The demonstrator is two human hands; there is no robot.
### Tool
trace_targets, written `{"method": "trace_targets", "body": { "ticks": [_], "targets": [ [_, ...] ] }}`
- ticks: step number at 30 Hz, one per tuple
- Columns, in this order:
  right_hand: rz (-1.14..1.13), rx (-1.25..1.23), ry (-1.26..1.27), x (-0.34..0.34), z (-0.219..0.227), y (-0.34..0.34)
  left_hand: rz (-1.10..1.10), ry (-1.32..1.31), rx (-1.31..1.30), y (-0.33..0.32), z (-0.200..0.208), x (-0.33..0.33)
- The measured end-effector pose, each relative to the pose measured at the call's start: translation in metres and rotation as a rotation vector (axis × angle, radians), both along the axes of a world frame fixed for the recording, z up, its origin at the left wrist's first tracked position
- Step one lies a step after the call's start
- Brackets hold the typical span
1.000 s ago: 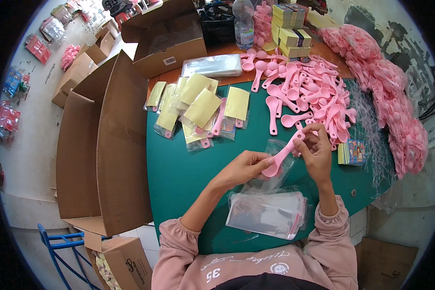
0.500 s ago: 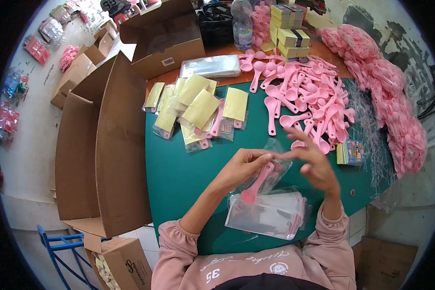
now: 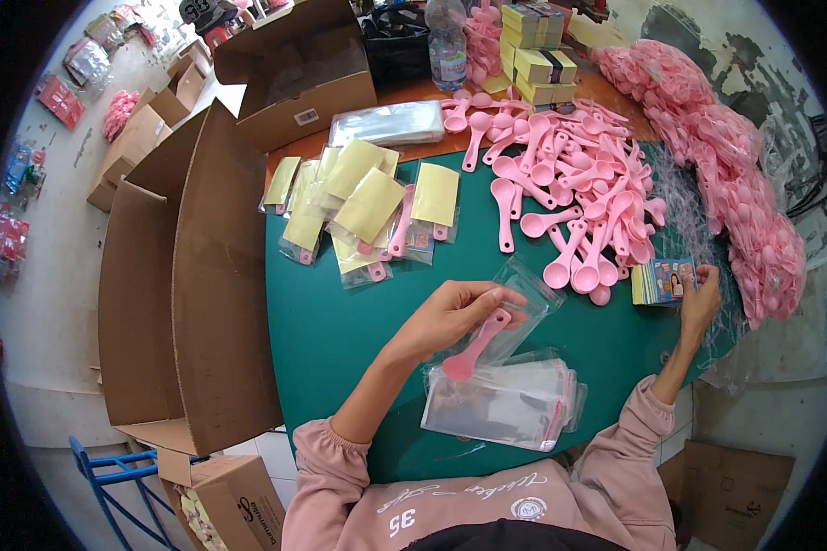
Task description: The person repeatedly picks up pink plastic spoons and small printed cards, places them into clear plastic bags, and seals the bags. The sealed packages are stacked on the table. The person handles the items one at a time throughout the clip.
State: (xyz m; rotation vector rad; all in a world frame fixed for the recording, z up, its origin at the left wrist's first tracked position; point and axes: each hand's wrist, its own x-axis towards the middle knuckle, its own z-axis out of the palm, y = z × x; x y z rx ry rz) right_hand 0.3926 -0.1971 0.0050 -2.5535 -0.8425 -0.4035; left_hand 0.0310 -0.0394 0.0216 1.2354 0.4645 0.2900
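My left hand (image 3: 459, 317) pinches a clear plastic bag (image 3: 529, 292) over the table's near middle. A pink measuring spoon (image 3: 473, 349) is in the bag, bowl end toward me. Over at the right, my right hand (image 3: 700, 301) has its fingers closed on the edge of a small stack of printed cards (image 3: 663, 280); whether one card is lifted apart cannot be seen. Below the left hand lies a pile of flat clear bags (image 3: 492, 404). Beyond the hands spreads a heap of loose pink spoons (image 3: 579, 184).
Filled bags with yellow cards (image 3: 369, 204) lie at the left of the green table (image 3: 340, 367). An open cardboard box (image 3: 220, 303) borders that side. Card bundles (image 3: 544, 66), a plastic bottle (image 3: 447, 46) and more clear bags (image 3: 386, 122) stand behind. Bagged spoons (image 3: 726, 165) line the right edge.
My right hand has left the bag and moved right to the card stack. The left hand still holds the bag with the spoon. The whole view has shifted slightly.
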Motion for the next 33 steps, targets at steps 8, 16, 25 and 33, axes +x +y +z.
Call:
{"method": "trace_targets", "body": {
  "ticks": [8,16,25,33],
  "targets": [
    [0.644,0.562,0.826,-0.108,0.054,0.03,-0.01,0.048,0.046,-0.005,0.003,0.003],
    [0.997,0.237,0.899,-0.158,0.07,0.047,0.03,0.096,0.143,-0.008,-0.01,0.005],
    [1.384,-0.517,0.689,-0.168,0.069,0.06,-0.077,0.177,0.537,-0.026,0.017,0.009],
    [1.411,-0.189,0.93,-0.159,0.061,0.057,-0.111,0.33,0.617,-0.034,0.027,0.0]
  ]
}}
